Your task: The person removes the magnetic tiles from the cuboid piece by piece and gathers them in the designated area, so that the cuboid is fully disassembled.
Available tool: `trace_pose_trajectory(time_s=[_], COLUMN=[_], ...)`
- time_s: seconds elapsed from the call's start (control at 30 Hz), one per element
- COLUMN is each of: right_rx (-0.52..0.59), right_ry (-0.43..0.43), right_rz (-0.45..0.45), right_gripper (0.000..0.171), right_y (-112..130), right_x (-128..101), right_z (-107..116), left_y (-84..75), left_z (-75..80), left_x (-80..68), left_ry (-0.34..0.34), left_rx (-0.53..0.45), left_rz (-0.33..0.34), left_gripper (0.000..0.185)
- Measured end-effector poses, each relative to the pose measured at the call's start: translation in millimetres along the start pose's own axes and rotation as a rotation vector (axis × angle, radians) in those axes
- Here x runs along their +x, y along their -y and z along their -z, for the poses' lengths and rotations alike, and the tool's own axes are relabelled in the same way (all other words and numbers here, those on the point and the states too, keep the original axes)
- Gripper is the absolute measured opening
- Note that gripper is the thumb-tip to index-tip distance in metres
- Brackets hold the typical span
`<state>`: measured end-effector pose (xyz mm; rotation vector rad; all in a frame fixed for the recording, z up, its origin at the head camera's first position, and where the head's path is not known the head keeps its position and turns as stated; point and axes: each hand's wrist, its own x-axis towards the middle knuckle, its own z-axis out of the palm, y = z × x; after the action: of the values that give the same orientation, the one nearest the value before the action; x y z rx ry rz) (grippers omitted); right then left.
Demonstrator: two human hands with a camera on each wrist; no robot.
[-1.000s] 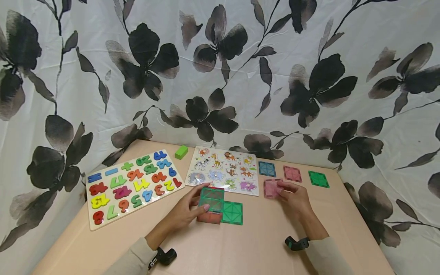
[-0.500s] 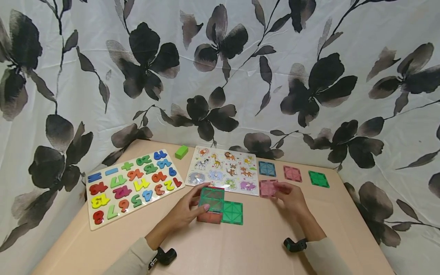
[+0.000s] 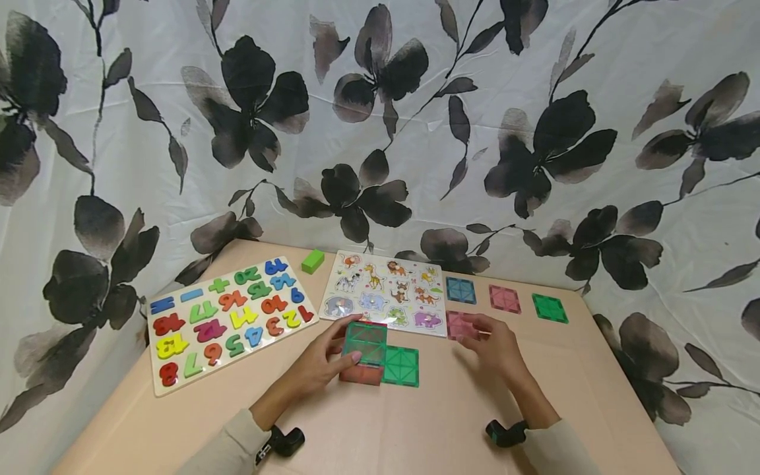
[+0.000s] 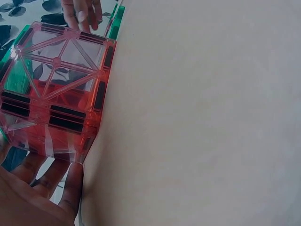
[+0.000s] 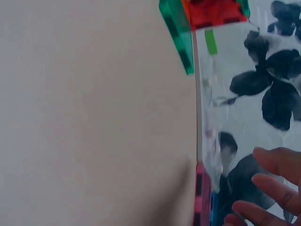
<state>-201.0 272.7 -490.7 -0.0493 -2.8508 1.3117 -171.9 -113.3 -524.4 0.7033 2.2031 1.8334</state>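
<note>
A: How is the pink tile [image 3: 460, 325] held?
B: It is pinched at its edge by the right hand [image 3: 497, 348], just beside the animal puzzle [image 3: 386, 293]. Translucent, square, crossed by diagonal ribs.
A: And the left hand [image 3: 320, 361]?
B: Fingers are curled round the tile cube [image 3: 365, 351], green on top, red-sided, near the animal puzzle's front edge.
</note>
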Motion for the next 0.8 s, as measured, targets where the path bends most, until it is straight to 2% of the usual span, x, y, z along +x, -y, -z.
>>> trace_pose_trajectory(time_s=[0.17,0.5,0.63,0.8], right_rx=[0.023,-0.028,-0.042,-0.127], right_ry=[0.074,0.229,0.247,0.239], right_rz=[0.058,0.212,0.26,0.305], right_gripper=[0.048,0.054,0.054,0.059], right_y=[16,32,34,38], right_x=[-13,-30,-31,-32], right_z=[-19,-57,-64,-71], left_y=[0.3,-1.5,-1.4,-1.2], left_z=[0.0,-0.2,-0.6,-0.5], left_x=[-0.1,0.4,0.9,0.1], left_ry=[0.005,0.006,0.011,0.01], left_rx=[-0.013,-0.01,-0.013,-0.019], left_rz=[-0.003,0.006,0.003,0.002], left_gripper=[0.069,0.07,0.07,0.069])
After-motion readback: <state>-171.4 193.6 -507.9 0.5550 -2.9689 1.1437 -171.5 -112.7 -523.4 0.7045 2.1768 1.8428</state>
